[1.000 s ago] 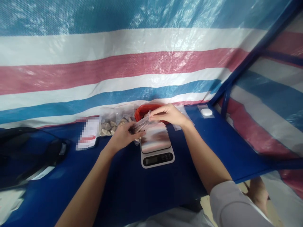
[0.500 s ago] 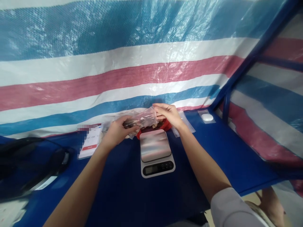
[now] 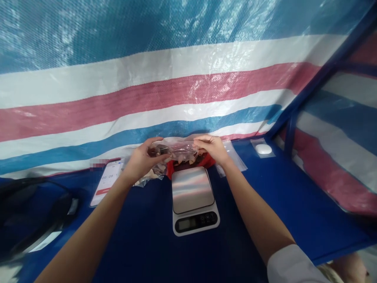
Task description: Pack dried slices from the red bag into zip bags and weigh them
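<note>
A clear plastic bag (image 3: 181,146) is stretched between my two hands above the far edge of the scale. My left hand (image 3: 144,157) is closed round its left end, where some dark contents show through. With fingers pinched, my right hand (image 3: 210,148) grips the bag's other end. Under the bag sits a red bag or container (image 3: 206,161) holding brownish pieces, partly hidden. In front of it stands a white kitchen scale (image 3: 194,192) with a bare metal plate; its display cannot be read. Filled clear bags (image 3: 150,177) lie beneath my left hand.
A phone (image 3: 106,181) showing a timer lies left of my left forearm, near black headphones or a cable (image 3: 44,216). Flat clear bags (image 3: 234,159) lie right of my right hand. A white oval object (image 3: 263,149) rests on a small bag farther right. Striped sheeting (image 3: 165,94) closes off the back.
The bag's left end has tilted up with my left hand, so the bag lies more level between both hands. The camera view has shifted slightly.
</note>
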`<action>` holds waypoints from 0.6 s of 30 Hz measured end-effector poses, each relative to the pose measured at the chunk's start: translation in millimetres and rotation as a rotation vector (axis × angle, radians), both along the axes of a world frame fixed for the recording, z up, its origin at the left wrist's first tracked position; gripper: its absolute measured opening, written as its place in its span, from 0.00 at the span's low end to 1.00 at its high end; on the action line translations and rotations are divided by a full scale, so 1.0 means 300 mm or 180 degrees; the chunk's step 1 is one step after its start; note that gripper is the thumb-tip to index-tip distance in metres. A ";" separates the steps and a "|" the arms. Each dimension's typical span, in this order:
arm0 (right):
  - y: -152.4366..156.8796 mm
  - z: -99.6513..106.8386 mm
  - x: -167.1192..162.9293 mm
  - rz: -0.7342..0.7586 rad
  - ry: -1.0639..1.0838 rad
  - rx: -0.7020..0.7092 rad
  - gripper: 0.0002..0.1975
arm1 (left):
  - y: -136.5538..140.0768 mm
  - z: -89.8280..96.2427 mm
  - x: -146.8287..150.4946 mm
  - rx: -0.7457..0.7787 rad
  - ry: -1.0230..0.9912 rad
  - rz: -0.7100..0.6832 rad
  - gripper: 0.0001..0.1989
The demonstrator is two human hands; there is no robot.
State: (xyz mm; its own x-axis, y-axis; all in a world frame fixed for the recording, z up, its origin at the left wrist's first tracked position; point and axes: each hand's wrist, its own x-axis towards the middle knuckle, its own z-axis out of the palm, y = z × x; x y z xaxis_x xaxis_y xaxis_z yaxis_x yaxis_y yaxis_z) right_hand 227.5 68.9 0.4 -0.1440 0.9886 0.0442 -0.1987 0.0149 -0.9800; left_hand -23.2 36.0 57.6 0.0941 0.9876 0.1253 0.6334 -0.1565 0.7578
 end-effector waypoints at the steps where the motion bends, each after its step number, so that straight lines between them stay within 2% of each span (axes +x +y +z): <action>1: 0.004 -0.007 0.003 -0.0014 -0.0034 -0.0017 0.18 | 0.007 -0.007 -0.001 0.0016 -0.0040 0.0008 0.40; 5: 0.015 -0.026 0.014 -0.0079 -0.0032 -0.0071 0.17 | 0.037 -0.017 0.002 0.0070 0.0126 -0.0027 0.36; 12: 0.024 -0.050 0.028 -0.0062 -0.0061 -0.0259 0.14 | 0.094 0.025 0.029 0.0317 0.0588 -0.0336 0.25; 18: 0.022 -0.058 0.041 -0.0087 -0.0546 -0.0157 0.12 | 0.136 0.022 0.030 0.0216 0.0405 -0.0602 0.22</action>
State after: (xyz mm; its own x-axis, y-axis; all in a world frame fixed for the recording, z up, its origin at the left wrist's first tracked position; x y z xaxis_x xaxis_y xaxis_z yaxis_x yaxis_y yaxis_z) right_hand 239.8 75.4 -17.1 -0.1183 0.9926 -0.0273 -0.0289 -0.0310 -0.9991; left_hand -14.3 76.8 64.2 0.2960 0.9406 0.1662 0.6776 -0.3294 0.6576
